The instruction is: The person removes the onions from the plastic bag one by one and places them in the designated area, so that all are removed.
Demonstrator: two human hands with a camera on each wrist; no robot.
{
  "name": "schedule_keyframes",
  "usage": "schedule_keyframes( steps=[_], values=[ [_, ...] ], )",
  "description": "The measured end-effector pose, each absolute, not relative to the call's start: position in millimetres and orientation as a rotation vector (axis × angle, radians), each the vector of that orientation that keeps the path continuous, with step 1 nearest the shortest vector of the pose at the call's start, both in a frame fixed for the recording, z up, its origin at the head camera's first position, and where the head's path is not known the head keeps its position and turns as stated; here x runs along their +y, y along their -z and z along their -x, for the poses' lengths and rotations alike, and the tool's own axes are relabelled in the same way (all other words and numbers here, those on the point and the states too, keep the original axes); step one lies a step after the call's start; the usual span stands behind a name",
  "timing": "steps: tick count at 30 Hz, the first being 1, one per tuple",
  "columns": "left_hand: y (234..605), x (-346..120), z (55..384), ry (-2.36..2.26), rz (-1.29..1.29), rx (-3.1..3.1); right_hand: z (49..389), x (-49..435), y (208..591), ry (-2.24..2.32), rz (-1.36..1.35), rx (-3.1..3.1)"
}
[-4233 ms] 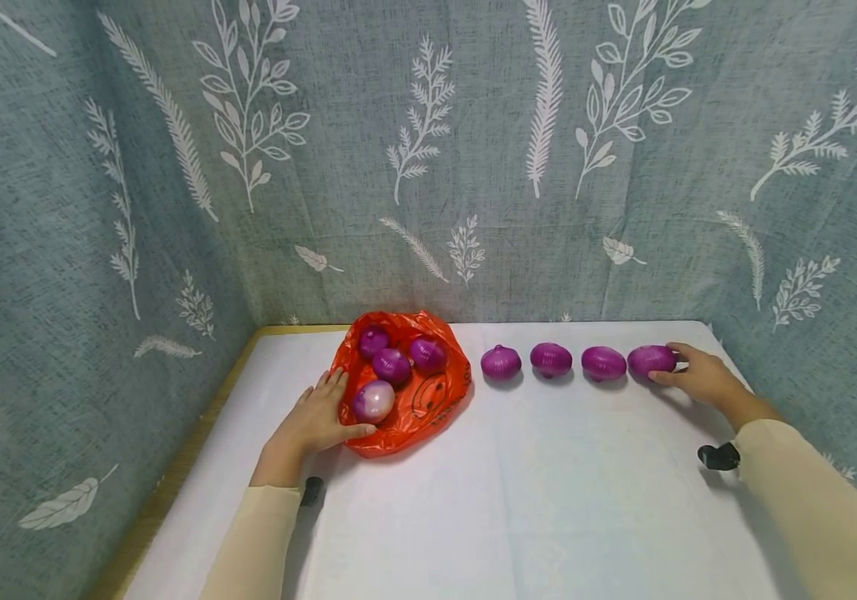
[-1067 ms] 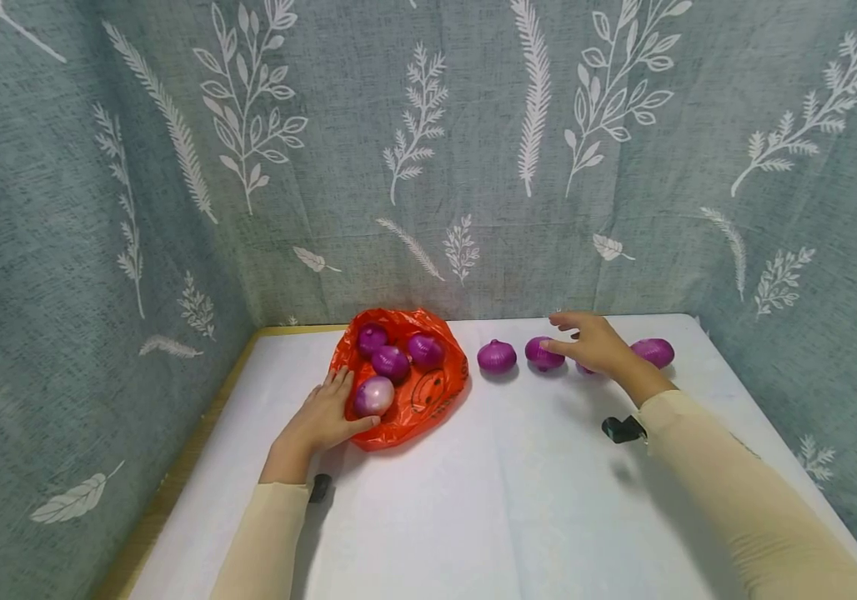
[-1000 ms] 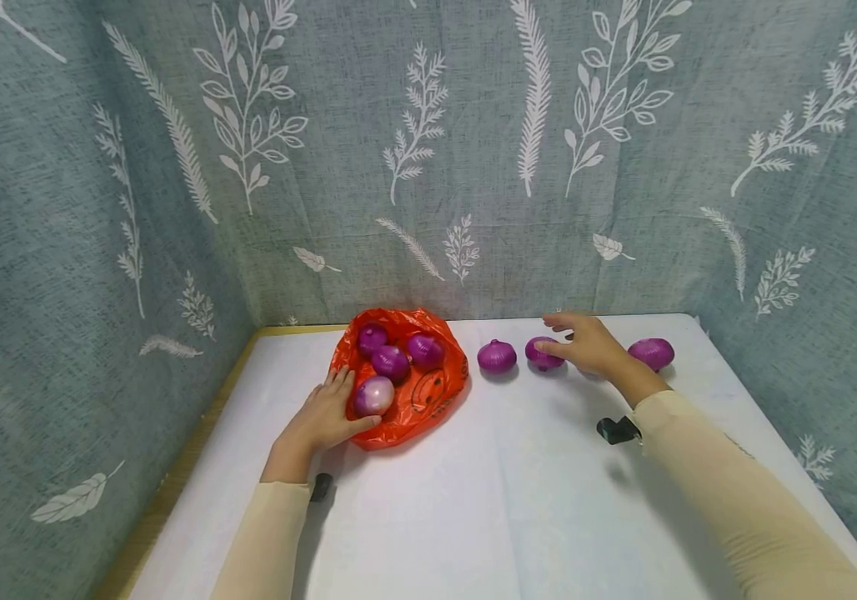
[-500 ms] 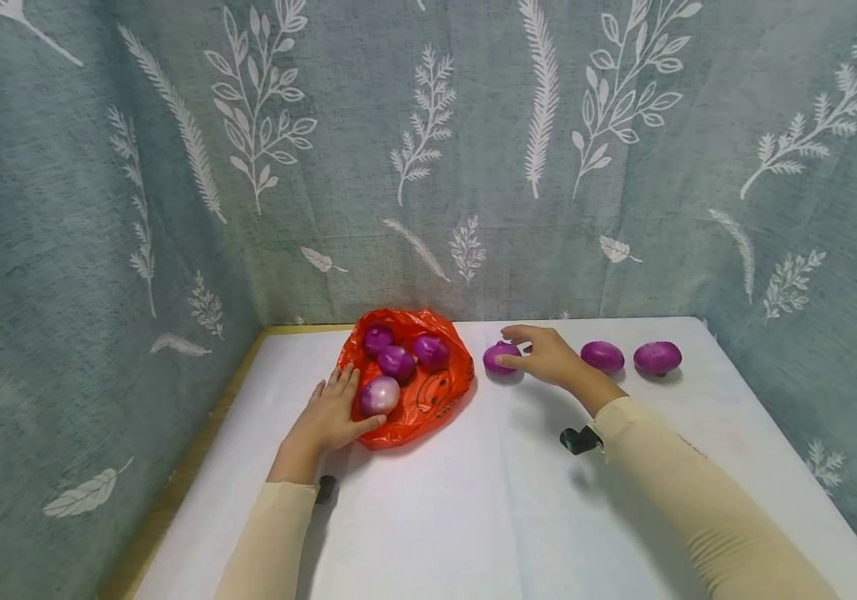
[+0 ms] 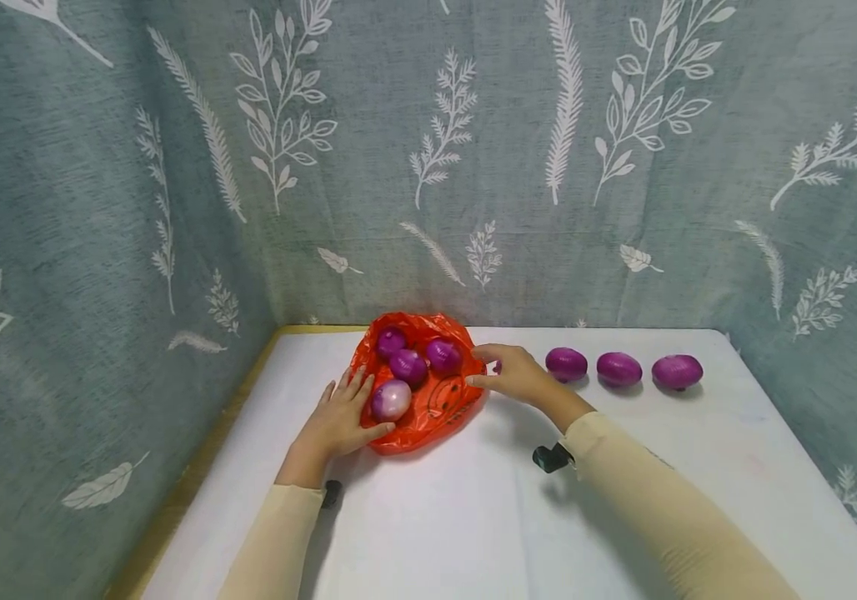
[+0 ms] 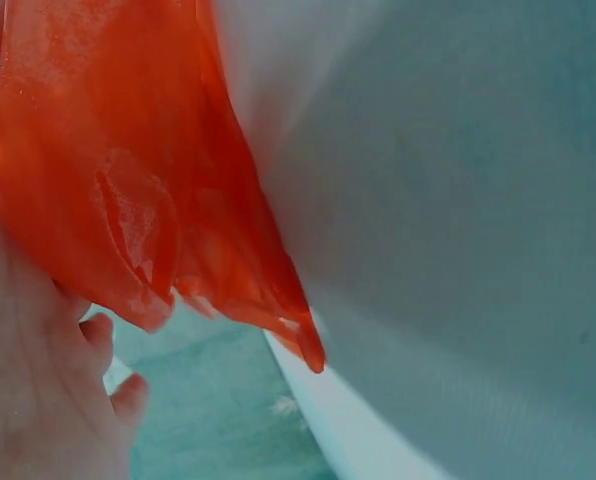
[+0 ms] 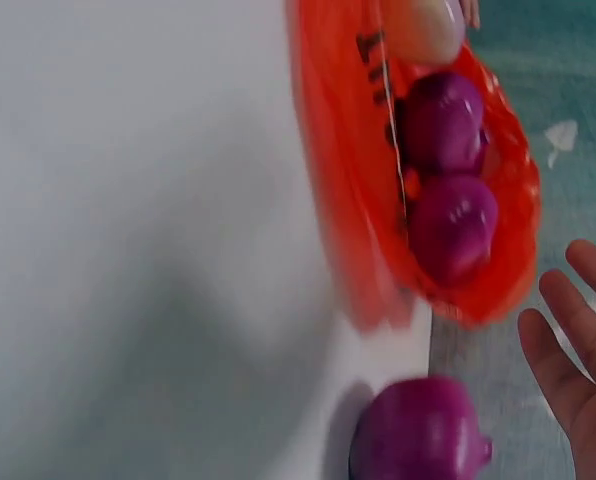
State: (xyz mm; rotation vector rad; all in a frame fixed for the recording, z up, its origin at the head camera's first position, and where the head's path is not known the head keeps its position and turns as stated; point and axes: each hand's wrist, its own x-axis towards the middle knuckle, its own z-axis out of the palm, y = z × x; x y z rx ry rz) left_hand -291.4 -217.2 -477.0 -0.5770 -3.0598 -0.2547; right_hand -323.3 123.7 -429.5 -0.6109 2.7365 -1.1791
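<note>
In the head view an orange-red plastic bag lies with its mouth wide, several onions inside. One of these onions is pale and purple; the others are purple. My left hand rests at the bag's left rim, fingers spread, thumb near the pale onion. By the bag's right rim hovers my right hand, its fingers and thumb apart. It mostly hides a purple onion, which the right wrist view shows on the table as an onion below the bag. Nothing is in the right hand's grasp.
Right of my right hand, three purple onions stand in a row: a near one, a middle one and a far one. The white table meets a leaf-patterned grey-green cloth at the back and sides.
From the far-right onion, my right hand has travelled left above the row to the bag's right rim. The onions stay in place. My left hand keeps its place on the bag.
</note>
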Motion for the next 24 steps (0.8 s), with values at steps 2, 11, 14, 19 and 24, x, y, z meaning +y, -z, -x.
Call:
schedule_keyframes(
  steps=[2,11,14,19,24],
  values=[
    [476.4,-217.5,291.4,0.247,0.582,-3.041,324.1,114.8,430.9,1.167,0.649,2.738],
    [478.2,-220.3,290.3,0.188,0.594,-3.030,329.1,74.4,445.3,1.177,0.804,2.687],
    [478.2,-220.2,289.3,0.195,0.594,-3.033,328.5,62.2,449.1,1.171,0.826,2.679],
    [475.9,-220.2,286.6,0.183,0.577,-3.055,325.0,45.2,452.6,1.098,0.857,2.718],
    [475.3,-222.1,282.7,0.171,0.580,-3.043,323.3,31.5,457.3,1.061,0.936,2.777]
  ],
)
